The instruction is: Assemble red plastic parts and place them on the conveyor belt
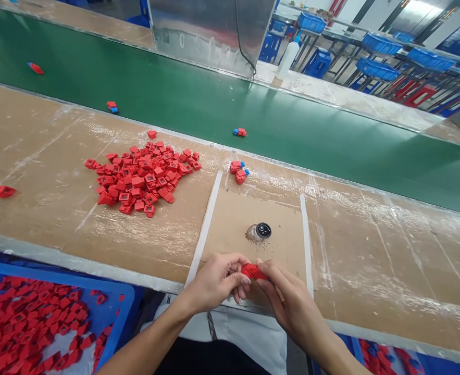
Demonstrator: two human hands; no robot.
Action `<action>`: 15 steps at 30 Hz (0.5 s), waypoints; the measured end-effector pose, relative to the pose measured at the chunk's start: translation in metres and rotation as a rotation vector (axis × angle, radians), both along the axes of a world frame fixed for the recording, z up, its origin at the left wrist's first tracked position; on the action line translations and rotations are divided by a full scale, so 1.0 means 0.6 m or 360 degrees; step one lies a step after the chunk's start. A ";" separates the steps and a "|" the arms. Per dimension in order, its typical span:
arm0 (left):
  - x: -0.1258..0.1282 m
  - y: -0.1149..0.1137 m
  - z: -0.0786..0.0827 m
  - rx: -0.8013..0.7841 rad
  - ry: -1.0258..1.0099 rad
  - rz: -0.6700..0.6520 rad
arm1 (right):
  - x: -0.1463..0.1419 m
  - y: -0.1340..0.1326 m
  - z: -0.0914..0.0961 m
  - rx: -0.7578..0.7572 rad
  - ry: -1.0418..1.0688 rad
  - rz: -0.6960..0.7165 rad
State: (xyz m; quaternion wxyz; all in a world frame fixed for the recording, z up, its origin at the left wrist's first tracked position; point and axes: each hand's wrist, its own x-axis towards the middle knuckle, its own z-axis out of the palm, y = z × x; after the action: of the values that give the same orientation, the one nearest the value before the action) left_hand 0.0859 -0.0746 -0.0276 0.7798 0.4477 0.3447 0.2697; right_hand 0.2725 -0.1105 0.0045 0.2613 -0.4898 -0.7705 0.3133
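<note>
Head view: the red plastic part [253, 272] is pinched between the left hand [214, 281] and the right hand [292, 304], both closed on it. At 12 o'clock from the grip, one black-lidded round container [263, 230] sits on a taped cardboard pad [233, 219]. At 11 o'clock, one heap of red parts [141, 177] lies on the cardboard-covered bench [50, 156]. Three loose pieces lie on the green conveyor belt [175, 88]. At 8 o'clock is one blue tray [128, 297] of red parts.

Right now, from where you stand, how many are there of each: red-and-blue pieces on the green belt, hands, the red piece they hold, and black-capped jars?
Red-and-blue pieces on the green belt: 3
Hands, left hand and right hand: 2
Red piece held between them: 1
Black-capped jar: 1
Total: 7
</note>
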 end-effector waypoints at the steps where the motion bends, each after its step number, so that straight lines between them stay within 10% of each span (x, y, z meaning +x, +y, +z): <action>1: -0.001 0.000 0.000 0.0003 0.0007 -0.0008 | -0.002 -0.001 -0.001 0.0004 0.0009 -0.0009; 15: 0.010 0.006 0.016 0.0130 0.0148 0.0023 | 0.011 -0.012 -0.018 0.0119 0.0277 -0.0404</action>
State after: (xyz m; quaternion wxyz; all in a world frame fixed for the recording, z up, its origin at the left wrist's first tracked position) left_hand 0.0918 -0.0708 -0.0180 0.7420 0.4886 0.3726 0.2681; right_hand 0.2788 -0.1176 -0.0066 0.3827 -0.5442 -0.6879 0.2902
